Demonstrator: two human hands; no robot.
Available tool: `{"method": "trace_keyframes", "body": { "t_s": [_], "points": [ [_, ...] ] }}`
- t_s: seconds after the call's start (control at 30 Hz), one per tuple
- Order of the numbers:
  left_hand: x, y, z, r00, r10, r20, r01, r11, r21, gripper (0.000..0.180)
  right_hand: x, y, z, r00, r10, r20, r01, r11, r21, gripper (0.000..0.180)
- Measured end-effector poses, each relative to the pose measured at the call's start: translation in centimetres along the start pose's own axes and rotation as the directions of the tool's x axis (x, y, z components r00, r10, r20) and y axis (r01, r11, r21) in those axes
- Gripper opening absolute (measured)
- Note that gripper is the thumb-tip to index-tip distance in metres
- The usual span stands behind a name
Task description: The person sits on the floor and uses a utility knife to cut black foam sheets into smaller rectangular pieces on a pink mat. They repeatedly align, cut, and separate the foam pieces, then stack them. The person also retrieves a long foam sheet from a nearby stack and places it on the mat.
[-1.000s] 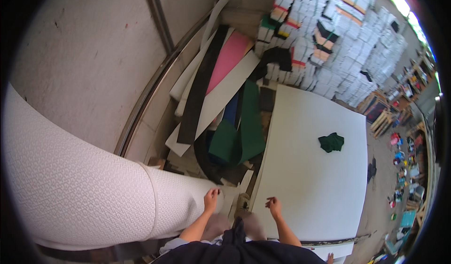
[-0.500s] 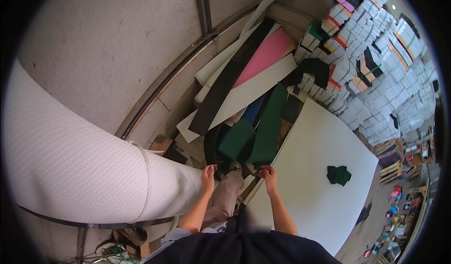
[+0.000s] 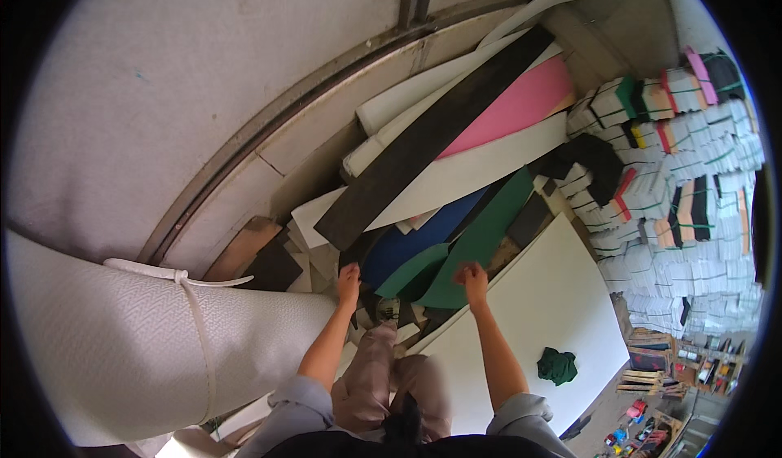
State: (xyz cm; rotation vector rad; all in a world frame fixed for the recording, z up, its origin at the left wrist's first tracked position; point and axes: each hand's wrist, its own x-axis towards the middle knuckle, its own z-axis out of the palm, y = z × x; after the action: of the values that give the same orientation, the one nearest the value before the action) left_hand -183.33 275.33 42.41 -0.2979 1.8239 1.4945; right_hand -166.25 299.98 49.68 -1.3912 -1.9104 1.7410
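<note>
My left hand is held up in front of me with its fingers curled in and nothing visible in it. Close to it are the end of a large white textured roll and the scrap sheets on the floor. My right hand, slightly blurred, is also curled and appears empty. It hovers over the lower end of a green sheet, beside the edge of a big white board. Beyond my hands lie a long black strip, a pink sheet and a blue sheet.
A tie band circles the white roll. A crumpled dark green cloth lies on the white board. Tied stacks of white sheets rise at the right. A pale wall with a metal rail bounds the left. Small scraps litter the floor.
My view has swung and come nearer to the scrap pile. More of the blue sheet shows, and the green sheet's folded part now sits lower. Both hands stay raised and curled.
</note>
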Motion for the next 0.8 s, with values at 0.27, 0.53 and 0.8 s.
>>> {"method": "trace_keyframes", "body": {
  "t_s": [0.27,0.53,0.8],
  "points": [
    [10.6,1.1,4.9,0.758,-0.476,-0.445,0.335,0.870,-0.361,0.087,6.8,0.9,1.4,0.979,0.113,0.170,-0.121,0.992,0.036,0.022],
    [14.3,-0.6,1.0,0.897,-0.407,-0.174,0.151,0.650,-0.745,0.082,12.2,3.7,3.8,0.923,0.258,0.287,-0.296,0.950,0.095,0.022],
    [13.7,1.3,4.5,0.896,-0.443,-0.025,0.150,0.358,-0.922,0.055,17.2,2.8,9.5,0.910,0.195,0.366,-0.255,0.959,0.126,0.030]
  ]
}}
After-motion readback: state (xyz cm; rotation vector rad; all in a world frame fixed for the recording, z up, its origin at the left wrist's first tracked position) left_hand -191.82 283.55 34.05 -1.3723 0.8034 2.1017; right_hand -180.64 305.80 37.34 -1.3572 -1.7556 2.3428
